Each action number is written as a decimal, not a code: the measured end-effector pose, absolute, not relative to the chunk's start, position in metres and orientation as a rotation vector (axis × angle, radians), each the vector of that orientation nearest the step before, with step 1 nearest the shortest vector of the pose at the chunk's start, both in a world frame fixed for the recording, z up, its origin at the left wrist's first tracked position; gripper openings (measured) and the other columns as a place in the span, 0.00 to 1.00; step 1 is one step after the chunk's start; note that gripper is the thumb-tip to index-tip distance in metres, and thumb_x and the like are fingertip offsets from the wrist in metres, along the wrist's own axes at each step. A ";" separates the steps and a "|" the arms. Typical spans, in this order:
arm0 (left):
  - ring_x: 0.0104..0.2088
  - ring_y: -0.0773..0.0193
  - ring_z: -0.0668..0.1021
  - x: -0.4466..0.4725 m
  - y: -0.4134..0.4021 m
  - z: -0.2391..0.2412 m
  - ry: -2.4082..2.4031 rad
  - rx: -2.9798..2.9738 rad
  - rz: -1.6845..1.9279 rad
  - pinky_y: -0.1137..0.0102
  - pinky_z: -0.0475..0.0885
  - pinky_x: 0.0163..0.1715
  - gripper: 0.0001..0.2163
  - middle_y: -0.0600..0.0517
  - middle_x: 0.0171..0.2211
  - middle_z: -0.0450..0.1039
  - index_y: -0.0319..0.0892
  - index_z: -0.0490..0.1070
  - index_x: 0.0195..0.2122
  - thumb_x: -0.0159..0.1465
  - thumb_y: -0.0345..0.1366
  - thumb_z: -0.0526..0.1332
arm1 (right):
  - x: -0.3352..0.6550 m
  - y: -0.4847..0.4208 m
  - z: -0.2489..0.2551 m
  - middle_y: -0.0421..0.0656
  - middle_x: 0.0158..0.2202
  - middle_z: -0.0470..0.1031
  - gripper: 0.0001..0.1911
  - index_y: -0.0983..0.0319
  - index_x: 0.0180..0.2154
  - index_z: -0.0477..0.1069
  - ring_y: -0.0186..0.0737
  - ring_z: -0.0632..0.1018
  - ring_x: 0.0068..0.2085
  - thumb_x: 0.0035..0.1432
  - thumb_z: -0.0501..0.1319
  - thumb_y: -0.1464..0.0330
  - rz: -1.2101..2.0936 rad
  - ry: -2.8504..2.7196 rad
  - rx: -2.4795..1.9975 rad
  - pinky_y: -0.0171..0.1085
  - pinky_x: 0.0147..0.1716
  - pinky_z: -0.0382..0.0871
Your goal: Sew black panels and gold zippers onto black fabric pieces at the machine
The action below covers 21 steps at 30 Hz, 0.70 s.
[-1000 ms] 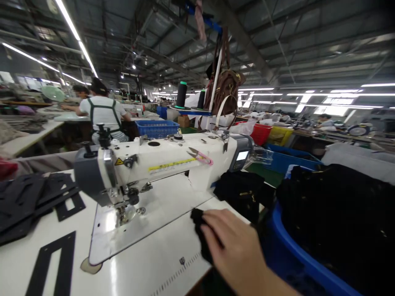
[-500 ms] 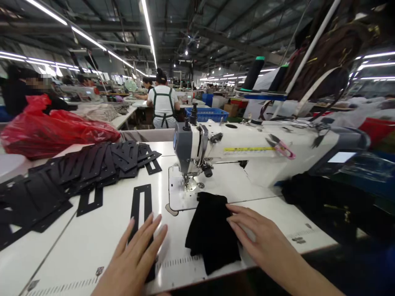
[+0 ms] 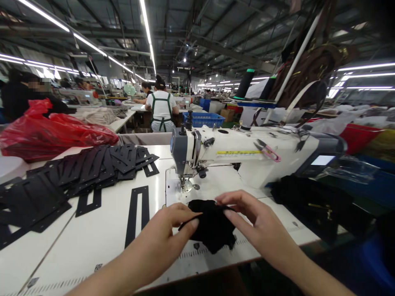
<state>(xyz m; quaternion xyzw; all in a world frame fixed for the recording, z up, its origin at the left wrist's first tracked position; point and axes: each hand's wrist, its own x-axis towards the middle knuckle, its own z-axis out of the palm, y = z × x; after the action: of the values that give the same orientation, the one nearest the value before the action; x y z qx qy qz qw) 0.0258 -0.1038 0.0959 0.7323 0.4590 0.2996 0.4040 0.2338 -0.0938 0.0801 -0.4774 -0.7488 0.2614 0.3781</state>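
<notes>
At the front edge of the white table (image 3: 101, 236), just in front of the sewing machine (image 3: 234, 144), I have the black cloth (image 3: 212, 230) between my 2 hands. My left hand (image 3: 168, 234) pinches its left edge between thumb and fingers; my right hand (image 3: 257, 220) grips its upper right edge the same way. The cloth sags a little in the middle, its lower edge uneven and over the printed ruler marks (image 3: 188, 254). The needle area is just beyond it, apart from the cloth.

Near my left forearm lies 1 black slotted strip (image 3: 134, 216), flat on the table. Farther left is a pile of black pieces (image 3: 89, 168), with a red plastic bag (image 3: 61, 133) behind it. Scissors (image 3: 268, 151) with pink handles rest against the machine's arm. To my right lies a dark bundle (image 3: 308, 199) with a gold-coloured zip.
</notes>
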 end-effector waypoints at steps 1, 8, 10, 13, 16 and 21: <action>0.34 0.61 0.74 0.025 -0.102 0.105 1.131 1.746 0.763 0.70 0.69 0.35 0.12 0.51 0.31 0.72 0.41 0.75 0.30 0.62 0.39 0.54 | 0.233 -0.094 0.085 0.47 0.48 0.69 0.17 0.59 0.46 0.64 0.46 0.71 0.48 0.55 0.58 0.61 0.685 -1.908 -1.244 0.46 0.47 0.67; 0.38 0.58 0.74 0.009 -0.097 0.109 1.236 1.204 0.835 0.67 0.69 0.38 0.14 0.50 0.33 0.74 0.39 0.73 0.34 0.58 0.45 0.58 | 0.223 -0.104 0.076 0.48 0.46 0.72 0.20 0.62 0.49 0.65 0.45 0.73 0.46 0.53 0.57 0.66 0.748 -1.970 -1.297 0.44 0.46 0.67; 0.34 0.61 0.73 0.005 -0.097 0.107 1.205 1.288 0.802 0.68 0.69 0.37 0.15 0.51 0.29 0.72 0.38 0.72 0.32 0.58 0.46 0.57 | 0.228 -0.100 0.084 0.43 0.32 0.75 0.08 0.61 0.33 0.70 0.42 0.75 0.36 0.55 0.53 0.68 0.761 -1.998 -1.277 0.39 0.38 0.69; 0.28 0.65 0.71 0.000 -0.089 0.115 1.195 1.520 0.744 0.72 0.67 0.31 0.15 0.54 0.25 0.68 0.39 0.70 0.29 0.58 0.48 0.57 | 0.243 -0.081 0.104 0.40 0.23 0.72 0.10 0.62 0.28 0.68 0.36 0.73 0.26 0.56 0.53 0.64 1.092 -2.055 -1.253 0.34 0.25 0.66; 0.24 0.67 0.69 -0.004 -0.071 0.122 1.257 1.792 0.652 0.74 0.66 0.24 0.16 0.56 0.22 0.64 0.39 0.68 0.29 0.60 0.48 0.54 | 0.260 -0.051 0.113 0.41 0.26 0.74 0.13 0.63 0.33 0.70 0.36 0.75 0.27 0.56 0.53 0.61 1.334 -2.155 -1.157 0.32 0.25 0.67; 0.36 0.55 0.74 -0.006 -0.063 0.101 1.521 2.111 0.690 0.60 0.69 0.38 0.13 0.48 0.34 0.70 0.39 0.67 0.44 0.61 0.39 0.55 | 0.270 -0.028 0.090 0.45 0.28 0.74 0.09 0.65 0.33 0.72 0.43 0.76 0.30 0.53 0.55 0.70 0.731 -2.315 -1.311 0.42 0.33 0.70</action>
<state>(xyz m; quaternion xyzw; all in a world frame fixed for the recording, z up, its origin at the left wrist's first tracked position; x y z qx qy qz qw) -0.0062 -0.0627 0.1012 0.7645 0.5508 0.2497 0.2231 0.2696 -0.0276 0.0899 -0.4666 -0.8238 0.2601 0.1900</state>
